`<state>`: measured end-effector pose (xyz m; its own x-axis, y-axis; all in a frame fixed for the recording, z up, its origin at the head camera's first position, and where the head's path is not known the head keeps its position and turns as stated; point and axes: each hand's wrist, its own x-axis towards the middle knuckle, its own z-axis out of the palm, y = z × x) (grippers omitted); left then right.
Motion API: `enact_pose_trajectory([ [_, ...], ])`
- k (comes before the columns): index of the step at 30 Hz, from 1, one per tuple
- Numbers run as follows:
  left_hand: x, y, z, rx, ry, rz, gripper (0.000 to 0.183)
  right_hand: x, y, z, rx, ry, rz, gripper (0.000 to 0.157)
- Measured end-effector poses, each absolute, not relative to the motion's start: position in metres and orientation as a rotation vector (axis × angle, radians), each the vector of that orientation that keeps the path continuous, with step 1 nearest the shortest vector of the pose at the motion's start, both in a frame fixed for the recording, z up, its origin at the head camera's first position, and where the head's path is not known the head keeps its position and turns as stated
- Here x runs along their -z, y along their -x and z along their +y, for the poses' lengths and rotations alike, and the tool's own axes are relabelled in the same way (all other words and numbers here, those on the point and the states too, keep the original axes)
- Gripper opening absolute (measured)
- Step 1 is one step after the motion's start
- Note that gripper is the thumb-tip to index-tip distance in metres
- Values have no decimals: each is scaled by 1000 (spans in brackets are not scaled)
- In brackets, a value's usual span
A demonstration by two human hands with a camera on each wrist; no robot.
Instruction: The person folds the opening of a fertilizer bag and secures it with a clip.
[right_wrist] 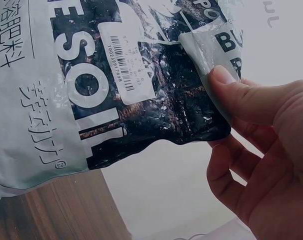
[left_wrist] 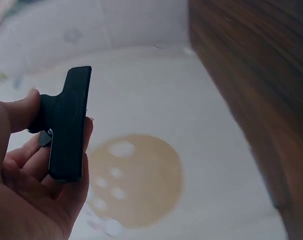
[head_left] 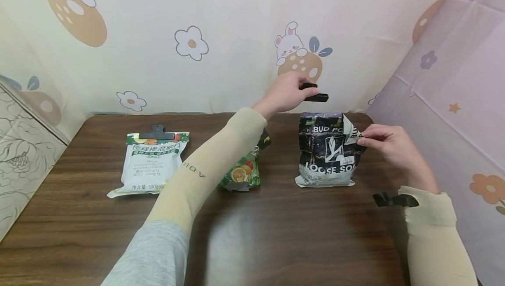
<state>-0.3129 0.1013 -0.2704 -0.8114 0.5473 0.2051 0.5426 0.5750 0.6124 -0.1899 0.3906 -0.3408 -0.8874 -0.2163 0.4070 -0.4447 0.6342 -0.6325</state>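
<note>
My left hand [head_left: 285,93] is raised above the back edge of the table and pinches a black bag clip [left_wrist: 69,125] between thumb and fingers. Below and to the right of it stands a black and white bag of loose soil [head_left: 324,148], its upper right corner folded over. My right hand [head_left: 388,146] pinches that folded corner at the bag's right side, the thumb on the front, as the right wrist view shows. A white barcode label [right_wrist: 126,62] is stuck on the bag's front.
On the left of the brown wooden table [head_left: 252,242] lies a white fertilizer bag [head_left: 151,163] with a dark clip [head_left: 157,133] on its top. A small green bag with fruit pictures [head_left: 242,174] is partly hidden behind my left forearm. A patterned curtain [head_left: 236,10] hangs behind the table.
</note>
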Motion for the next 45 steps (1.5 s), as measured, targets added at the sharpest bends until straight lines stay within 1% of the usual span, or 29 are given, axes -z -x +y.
enact_pose_trajectory([
  [6,242,288,113,-880,-1132,2821,37,341,191,390,-1113,-525,-2568,17],
  [14,225,269,126,-911,-1161,2834,27,342,193,390,-1108,-529,-2565,18],
  [19,223,263,136,-925,-1187,2832,23,343,194,392,-1107,-560,-2551,20],
  [25,221,256,155,-804,-1189,2834,23,341,193,392,-1070,-539,-2557,20],
  [33,229,251,170,-560,-1322,2880,26,341,191,391,-1073,-547,-2554,19],
  [40,237,251,174,-468,-1301,2872,27,341,192,392,-1066,-479,-2608,14],
  [43,240,249,179,-394,-1283,2872,25,341,192,393,-1186,-394,-2610,12],
  [45,241,247,183,-338,-1291,2876,27,341,192,393,-1283,-321,-2589,13],
])
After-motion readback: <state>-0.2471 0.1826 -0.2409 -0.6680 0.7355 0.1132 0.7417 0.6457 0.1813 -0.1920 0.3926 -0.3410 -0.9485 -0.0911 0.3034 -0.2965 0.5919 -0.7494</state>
